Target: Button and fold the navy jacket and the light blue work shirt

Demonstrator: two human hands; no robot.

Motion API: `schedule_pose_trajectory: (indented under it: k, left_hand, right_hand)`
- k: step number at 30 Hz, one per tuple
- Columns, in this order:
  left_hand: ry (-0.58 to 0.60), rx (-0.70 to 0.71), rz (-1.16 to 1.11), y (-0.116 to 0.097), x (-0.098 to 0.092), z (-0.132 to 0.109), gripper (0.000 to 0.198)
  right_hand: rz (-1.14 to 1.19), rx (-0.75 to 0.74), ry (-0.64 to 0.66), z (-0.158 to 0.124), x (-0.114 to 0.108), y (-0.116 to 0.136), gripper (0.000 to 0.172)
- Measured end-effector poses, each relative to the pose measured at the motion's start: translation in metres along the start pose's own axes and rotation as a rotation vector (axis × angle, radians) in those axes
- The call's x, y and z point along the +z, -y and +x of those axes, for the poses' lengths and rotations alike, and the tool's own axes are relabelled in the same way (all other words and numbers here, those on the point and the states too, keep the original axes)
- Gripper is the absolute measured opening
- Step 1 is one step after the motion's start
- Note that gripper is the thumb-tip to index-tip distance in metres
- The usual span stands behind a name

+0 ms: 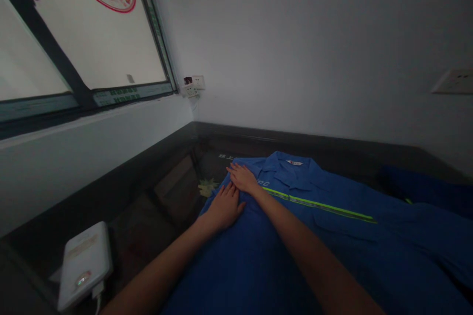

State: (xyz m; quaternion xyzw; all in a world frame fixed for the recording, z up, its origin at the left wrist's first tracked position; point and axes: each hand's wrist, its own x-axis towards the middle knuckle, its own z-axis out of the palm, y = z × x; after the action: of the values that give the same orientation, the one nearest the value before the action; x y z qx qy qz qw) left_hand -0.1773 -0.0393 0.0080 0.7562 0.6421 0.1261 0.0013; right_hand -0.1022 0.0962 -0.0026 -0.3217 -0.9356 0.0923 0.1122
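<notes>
A blue work shirt (pixel 332 236) with a bright yellow-green stripe across the chest lies spread flat on a dark table (pixel 155 167), collar toward the wall. My left hand (pixel 223 206) rests flat on the shirt's left shoulder area, fingers stretched out. My right hand (pixel 242 177) lies flat just beyond it, nearer the collar, fingers together and extended, its forearm crossing the shirt. Neither hand grips the cloth.
A white power bank (pixel 84 266) with a cable lies at the table's near left corner. A window (pixel 74 34) runs along the left wall, with a wall socket (pixel 194 85) in the corner. Another dark blue cloth (pixel 424 187) lies at the far right.
</notes>
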Motion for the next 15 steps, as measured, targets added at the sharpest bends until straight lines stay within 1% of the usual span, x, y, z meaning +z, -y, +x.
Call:
schedule_pose_trajectory:
  k: [2,3,5,6,8,10,11,13,15]
  left_hand:
    - [0.016,0.007,-0.048,0.009,-0.018,0.0,0.035]
    - [0.009,-0.012,-0.061,0.016,-0.026,-0.001,0.032]
    - [-0.043,-0.092,-0.062,0.031,-0.039,-0.004,0.03]
    - [-0.075,-0.14,-0.058,0.039,-0.042,-0.006,0.029]
    - [-0.117,-0.224,-0.058,0.05,-0.043,-0.012,0.027]
    - [-0.124,-0.305,-0.079,0.056,-0.039,-0.017,0.023]
    - [-0.119,-0.34,-0.092,0.058,-0.036,-0.019,0.021]
    - [-0.104,-0.382,-0.123,0.058,-0.031,-0.021,0.017]
    - [-0.106,-0.377,-0.162,0.058,-0.029,-0.021,0.015]
  right_hand:
    - [-0.007,-0.007,-0.007,-0.001,0.0,0.002,0.047]
    - [-0.009,-0.007,-0.015,-0.002,-0.001,0.003,0.048]
    - [-0.012,-0.003,-0.056,-0.005,-0.005,0.008,0.05]
    - [-0.015,0.003,-0.094,-0.007,-0.008,0.011,0.051]
    - [-0.015,0.026,-0.182,-0.013,-0.016,0.019,0.049]
    - [-0.003,0.052,-0.241,-0.02,-0.023,0.029,0.039]
    - [0.003,0.059,-0.25,-0.025,-0.025,0.034,0.035]
    - [0.011,0.052,-0.227,-0.035,-0.025,0.043,0.03]
    - [0.009,0.031,-0.17,-0.045,-0.019,0.05,0.032]
